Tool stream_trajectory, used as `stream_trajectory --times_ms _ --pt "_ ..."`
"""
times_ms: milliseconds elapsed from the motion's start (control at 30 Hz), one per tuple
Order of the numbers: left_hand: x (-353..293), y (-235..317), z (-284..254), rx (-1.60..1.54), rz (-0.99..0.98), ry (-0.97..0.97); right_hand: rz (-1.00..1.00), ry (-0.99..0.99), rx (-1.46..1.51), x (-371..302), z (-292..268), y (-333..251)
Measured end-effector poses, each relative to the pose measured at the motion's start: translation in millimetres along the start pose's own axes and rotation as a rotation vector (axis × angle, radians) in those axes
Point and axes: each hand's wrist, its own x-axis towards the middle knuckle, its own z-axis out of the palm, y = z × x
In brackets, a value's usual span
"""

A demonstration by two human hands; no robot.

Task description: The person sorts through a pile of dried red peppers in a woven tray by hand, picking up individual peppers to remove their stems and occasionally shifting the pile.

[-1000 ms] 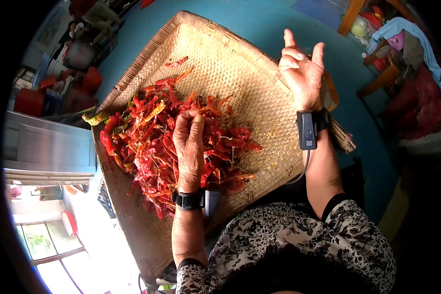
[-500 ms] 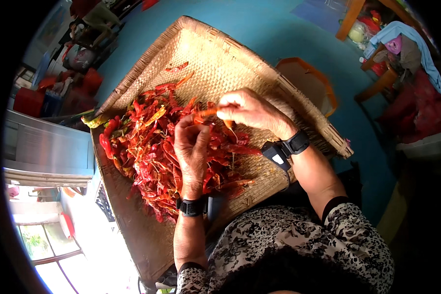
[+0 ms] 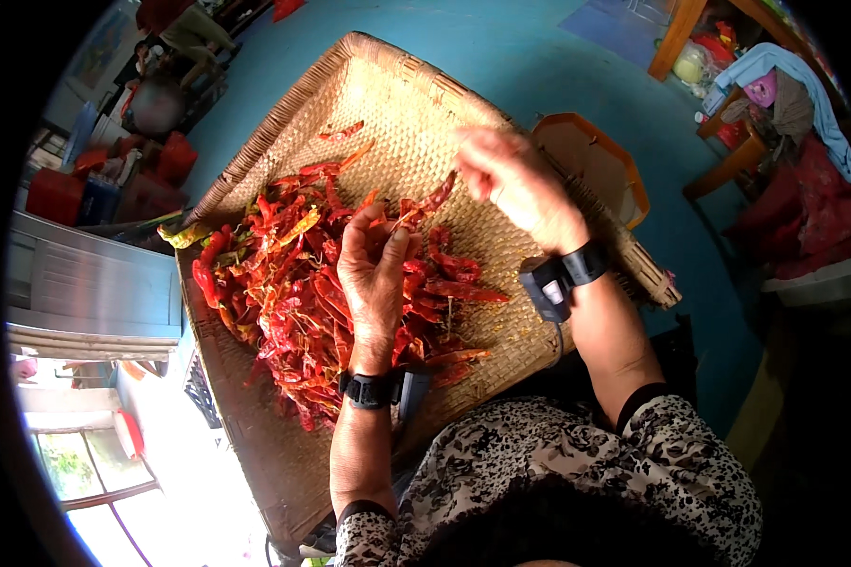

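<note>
A heap of dried red chili peppers [image 3: 288, 283], a few of them orange or yellow, lies in a woven bamboo tray [image 3: 397, 85]. Over the heap's right side, my left hand [image 3: 373, 283] is curled, thumb and fingers closing at the stem end of a dark red chili [image 3: 435, 196] that points up and right; the exact grip is partly hidden. My right hand [image 3: 520, 184] is raised above the tray's right side, apart from the heap. Its fingers are smeared by motion, and whether anything is in them does not show.
An orange-rimmed container [image 3: 619, 175] stands on the blue floor [image 3: 529, 61] beyond the tray's right edge. Farther right are wooden furniture legs with piled cloths [image 3: 790, 104]. Red containers [image 3: 57, 197] and a person [image 3: 194, 33] are at the far left.
My right hand has moved up and right, away from my left hand, where an orange chili lay between them. My left hand stays nearly in place.
</note>
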Motion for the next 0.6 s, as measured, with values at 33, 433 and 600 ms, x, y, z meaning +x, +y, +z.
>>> stream_trajectory --times_ms 33,433,600 --pt "2.5 -0.9 2.0 0.003 0.001 0.001 0.045 -0.052 -0.302 -5.1 8.7 -1.2" --pt "11.3 2.2 1.5 -0.045 -0.176 0.14 0.04 -0.306 -0.604 -4.7 23.2 18.0" --pt "26.3 0.5 -9.9 0.457 0.005 -0.016 0.035 -0.066 -0.391 1.1 11.8 25.7"
